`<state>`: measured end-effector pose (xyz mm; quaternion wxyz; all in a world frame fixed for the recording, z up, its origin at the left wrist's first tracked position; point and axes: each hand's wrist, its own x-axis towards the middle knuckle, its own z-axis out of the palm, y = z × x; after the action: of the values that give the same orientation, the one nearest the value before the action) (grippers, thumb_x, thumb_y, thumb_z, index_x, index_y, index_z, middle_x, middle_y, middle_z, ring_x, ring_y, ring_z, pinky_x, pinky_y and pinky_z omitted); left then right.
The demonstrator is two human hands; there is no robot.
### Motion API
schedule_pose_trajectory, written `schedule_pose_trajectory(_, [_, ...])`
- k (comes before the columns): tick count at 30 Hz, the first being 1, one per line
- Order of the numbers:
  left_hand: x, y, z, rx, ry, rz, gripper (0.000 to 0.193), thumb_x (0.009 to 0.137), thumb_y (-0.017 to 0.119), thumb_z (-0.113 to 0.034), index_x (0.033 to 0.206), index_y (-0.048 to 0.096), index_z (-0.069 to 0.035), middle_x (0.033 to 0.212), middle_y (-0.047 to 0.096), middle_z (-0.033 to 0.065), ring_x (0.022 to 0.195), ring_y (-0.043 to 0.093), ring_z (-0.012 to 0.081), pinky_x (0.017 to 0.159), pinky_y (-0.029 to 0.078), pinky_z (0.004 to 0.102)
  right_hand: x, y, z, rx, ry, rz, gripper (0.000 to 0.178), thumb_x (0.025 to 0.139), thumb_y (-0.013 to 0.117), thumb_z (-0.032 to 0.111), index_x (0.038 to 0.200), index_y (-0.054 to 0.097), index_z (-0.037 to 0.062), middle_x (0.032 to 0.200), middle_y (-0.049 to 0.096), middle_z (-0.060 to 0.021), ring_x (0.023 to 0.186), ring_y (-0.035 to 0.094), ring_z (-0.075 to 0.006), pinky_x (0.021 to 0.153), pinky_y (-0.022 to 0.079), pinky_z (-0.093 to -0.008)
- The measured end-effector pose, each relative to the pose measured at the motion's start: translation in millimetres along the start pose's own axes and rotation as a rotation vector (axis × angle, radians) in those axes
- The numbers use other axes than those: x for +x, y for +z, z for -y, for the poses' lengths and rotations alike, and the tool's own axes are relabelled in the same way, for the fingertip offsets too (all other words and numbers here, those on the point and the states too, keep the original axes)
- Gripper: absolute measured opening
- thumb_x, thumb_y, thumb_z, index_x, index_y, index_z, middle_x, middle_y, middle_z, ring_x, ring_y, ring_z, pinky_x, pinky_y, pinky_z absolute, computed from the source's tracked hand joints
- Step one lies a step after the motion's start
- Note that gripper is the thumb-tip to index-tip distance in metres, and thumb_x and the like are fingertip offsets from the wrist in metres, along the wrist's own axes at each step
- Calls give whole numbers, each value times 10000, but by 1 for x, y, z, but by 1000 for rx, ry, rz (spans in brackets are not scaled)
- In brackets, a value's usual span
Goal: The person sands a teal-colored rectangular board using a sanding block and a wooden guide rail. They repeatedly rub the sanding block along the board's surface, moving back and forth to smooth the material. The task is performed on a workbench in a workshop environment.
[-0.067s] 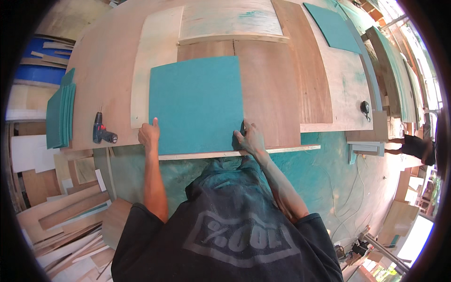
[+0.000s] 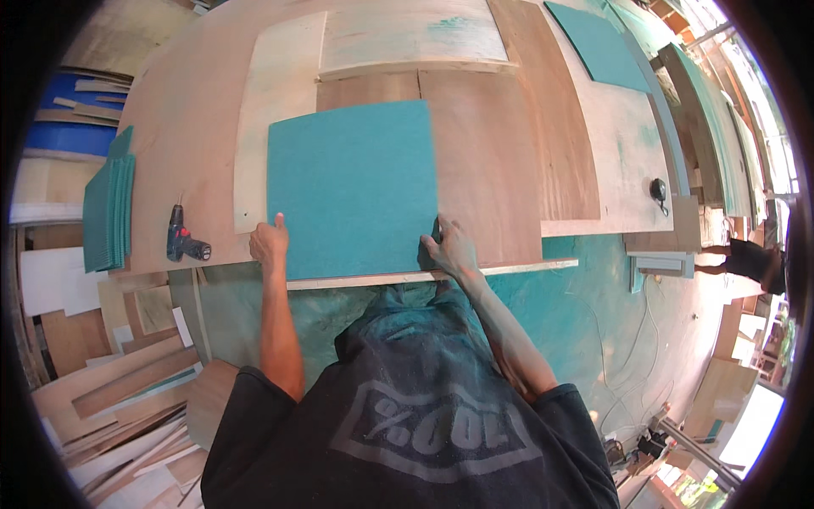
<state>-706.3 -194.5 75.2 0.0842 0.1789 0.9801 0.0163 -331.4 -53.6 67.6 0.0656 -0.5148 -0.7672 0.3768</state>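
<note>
A square teal board [image 2: 352, 191] lies in front of me, its near edge by a thin wooden strip [image 2: 373, 282] along the worktable's front. My left hand [image 2: 270, 242] grips the board's left edge near the close corner, thumb up and fingers curled. At the opposite edge, my right hand [image 2: 452, 250] is closed on the board close to its near right corner. A dark patch shows beside the right thumb; whether it is shadow or a small object, I cannot tell. Bare brown plywood [image 2: 483, 161] extends to the right of the board.
A cordless drill [image 2: 182, 239] rests left of my left hand, with stacked teal boards [image 2: 110, 208] beyond it. Another teal board [image 2: 598, 51] lies at far right, above a tape measure [image 2: 658, 191]. Wood offcuts [image 2: 127, 390] pile at lower left. Another person [image 2: 750, 265] stands at far right.
</note>
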Motion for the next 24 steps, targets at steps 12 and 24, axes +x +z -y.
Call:
schedule_pose_trajectory(12, [76,-10,-98,91,348,54,872,901,662,-705,1466,578,-46,1482,579,230,1360,563,418,1079,494,553,33,-26,-14,161,63,238,310,877,799,267,888,649,-4,817,705,-210,824,708,-387,743,537,-474])
schedule_pose_trajectory(24, [190,21,-176,43,717,82,1248,651,695,-933,1600,438,-165,1670,381,102,1543,339,358,1156,330,716,10,-19,-1,280,138,214,279,905,770,264,1020,665,33,912,719,-188,903,715,-391,793,538,-492])
